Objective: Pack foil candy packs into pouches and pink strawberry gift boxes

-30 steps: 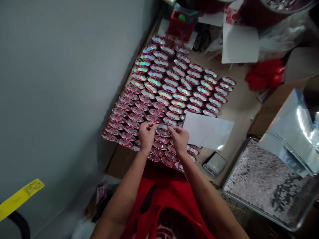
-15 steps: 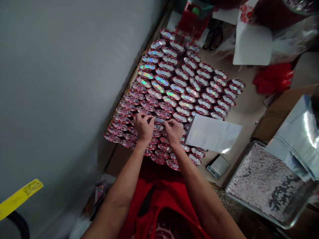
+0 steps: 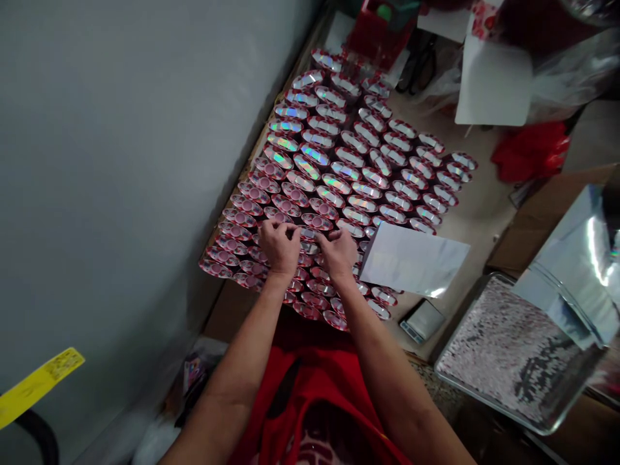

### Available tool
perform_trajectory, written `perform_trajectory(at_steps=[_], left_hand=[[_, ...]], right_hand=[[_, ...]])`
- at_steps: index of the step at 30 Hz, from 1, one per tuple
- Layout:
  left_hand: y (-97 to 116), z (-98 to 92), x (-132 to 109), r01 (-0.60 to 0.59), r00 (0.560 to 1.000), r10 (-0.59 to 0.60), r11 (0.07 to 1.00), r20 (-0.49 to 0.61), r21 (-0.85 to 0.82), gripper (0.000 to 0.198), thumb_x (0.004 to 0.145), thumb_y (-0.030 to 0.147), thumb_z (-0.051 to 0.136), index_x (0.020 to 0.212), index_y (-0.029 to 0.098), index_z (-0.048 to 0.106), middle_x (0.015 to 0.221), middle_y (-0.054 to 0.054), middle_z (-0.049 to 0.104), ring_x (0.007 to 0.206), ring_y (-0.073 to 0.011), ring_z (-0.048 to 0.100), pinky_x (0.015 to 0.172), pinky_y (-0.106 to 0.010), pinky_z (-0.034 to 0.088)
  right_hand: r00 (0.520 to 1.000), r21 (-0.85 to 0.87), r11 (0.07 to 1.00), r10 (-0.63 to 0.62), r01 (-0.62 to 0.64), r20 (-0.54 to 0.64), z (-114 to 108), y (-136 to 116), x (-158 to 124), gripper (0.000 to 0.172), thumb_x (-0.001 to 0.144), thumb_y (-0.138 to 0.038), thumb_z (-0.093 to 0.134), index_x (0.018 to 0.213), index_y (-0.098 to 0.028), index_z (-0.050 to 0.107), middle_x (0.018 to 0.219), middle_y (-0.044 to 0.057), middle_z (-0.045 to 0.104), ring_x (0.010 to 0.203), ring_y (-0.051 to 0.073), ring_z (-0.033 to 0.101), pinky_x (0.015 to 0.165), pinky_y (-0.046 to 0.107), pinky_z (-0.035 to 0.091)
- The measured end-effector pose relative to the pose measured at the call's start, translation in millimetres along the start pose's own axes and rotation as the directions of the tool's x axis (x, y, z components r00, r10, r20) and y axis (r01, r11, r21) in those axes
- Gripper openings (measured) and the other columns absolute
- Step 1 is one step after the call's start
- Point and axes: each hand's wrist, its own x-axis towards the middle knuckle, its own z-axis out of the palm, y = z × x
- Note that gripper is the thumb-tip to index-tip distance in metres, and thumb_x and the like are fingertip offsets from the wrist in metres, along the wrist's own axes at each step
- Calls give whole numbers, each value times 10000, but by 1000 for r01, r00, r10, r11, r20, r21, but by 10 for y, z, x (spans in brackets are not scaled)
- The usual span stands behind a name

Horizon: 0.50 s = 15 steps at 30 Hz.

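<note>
Many small red-patterned pouches (image 3: 334,183) stand upright in tight rows, their oval mouths facing up. Some mouths show silvery white inside, while the nearer left ones hold something pinkish and round. My left hand (image 3: 281,245) is closed, its thumb and fingers pinching the left end of one pouch mouth (image 3: 309,234) in the front half of the rows. At that mouth's other end, my right hand (image 3: 339,252) is closed in a similar pinch. The fingers hide part of the pouch and its neighbours. A stack of white glossy sheets (image 3: 414,259) lies just right of my right hand.
A small scale (image 3: 422,321) sits near the table's front edge. Right of it lies a metal tray (image 3: 494,413) of pinkish-white bits, with a silvery bag (image 3: 571,271) over its corner. A red bag (image 3: 530,154) lies farther back. A grey wall (image 3: 121,161) borders the left.
The greyish strip seen between my fingertips now appears as an oval pouch mouth. My right hand has shifted very slightly; my left hand stays in place. The view has moved a little.
</note>
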Motion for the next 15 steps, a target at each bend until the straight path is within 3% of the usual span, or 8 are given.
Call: perform_trajectory(at_steps=[4,8,11,13,15], left_hand=[[40,-37,158,125,991,-124,992,-56,6,510,672,282,966,1047,207,629,1225,-139,599,1211,-356,561,1092,-520,446],[-1,-165,266,58,996,-56,998,72,-34,205,782,134,801,887,219,647,1035,-77,663,1039,-276,638,1028,-442,498],[-77,-320,97,70,997,-60,975,54,-209,118,867,117,662,931,210,692,1026,-66,696,963,-219,656,960,-374,520],[-123,-408,-126,180,980,-125,893,157,-412,99,907,265,695,984,208,723,1014,-65,727,925,-205,670,904,-350,533],[-146,-460,-362,426,892,-206,681,402,-595,344,881,510,753,1018,195,740,967,-71,751,840,-192,685,800,-325,544]], right_hand=[[1000,25,1000,7,-6,-11,-27,11,49,435,827,-539,808,1092,-222,671,947,52,770,846,252,676,692,301,350],[1000,86,996,-12,12,-2,-123,58,52,302,813,-461,796,966,-242,655,861,13,731,796,241,649,676,299,329],[998,190,980,-55,62,-42,-200,62,30,269,805,-466,771,882,-248,633,778,-10,684,756,235,632,673,302,347],[995,262,961,-72,86,-65,-213,34,16,271,804,-478,753,849,-249,615,744,-14,660,732,231,622,674,305,370],[994,316,943,-83,103,-75,-193,-9,8,276,807,-490,738,835,-253,598,722,-17,642,716,228,617,670,307,386]])
